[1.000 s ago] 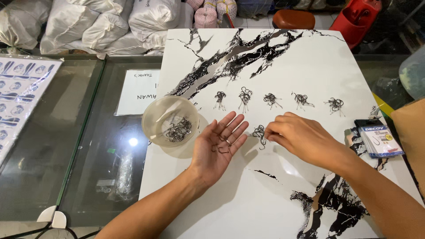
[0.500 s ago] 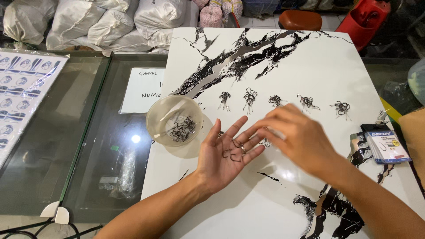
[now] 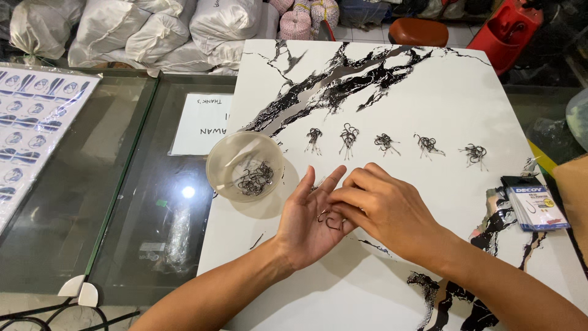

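Observation:
My left hand (image 3: 309,222) lies palm up on a white board with black marbling (image 3: 429,98), fingers spread, with a few small dark fish hooks (image 3: 329,219) resting in the palm. My right hand (image 3: 383,205) reaches over it from the right, fingertips pinching at the hooks in the palm. Just left of the hands stands a clear round plastic bowl (image 3: 245,167) holding a tangle of more hooks. Beyond the hands, several small piles of hooks (image 3: 349,137) sit in a row across the board.
A small packet of hooks (image 3: 536,203) lies at the board's right edge. The board rests on a glass counter (image 3: 92,184) with a printed sheet (image 3: 30,122) at the left and a paper note (image 3: 199,124) under the glass. White sacks (image 3: 141,30) and a red container (image 3: 511,27) stand behind.
My left hand turned palm up and moved right. My right hand came left from the board onto the left palm, where a few hooks now lie.

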